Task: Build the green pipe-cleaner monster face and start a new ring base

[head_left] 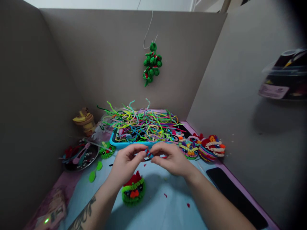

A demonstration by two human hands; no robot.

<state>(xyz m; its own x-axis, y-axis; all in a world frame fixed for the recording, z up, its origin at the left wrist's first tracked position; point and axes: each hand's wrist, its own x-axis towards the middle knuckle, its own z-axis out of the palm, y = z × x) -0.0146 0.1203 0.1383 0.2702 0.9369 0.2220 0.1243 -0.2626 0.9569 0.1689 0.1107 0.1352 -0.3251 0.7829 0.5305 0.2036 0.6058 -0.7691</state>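
Note:
My left hand and my right hand meet above the light blue mat, fingertips pinched together on a small blue and red pipe cleaner piece. Below the hands sits a round green pipe cleaner figure with a red tuft and an orange beak. Just behind the hands stands a blue tray heaped with tangled pipe cleaners in many colours.
Finished colourful pipe cleaner figures lie at the right of the tray. A dark phone lies at the right edge. A metal dish with tools, a yellow jar and a green frog figure stand left. A green ornament hangs on the partition.

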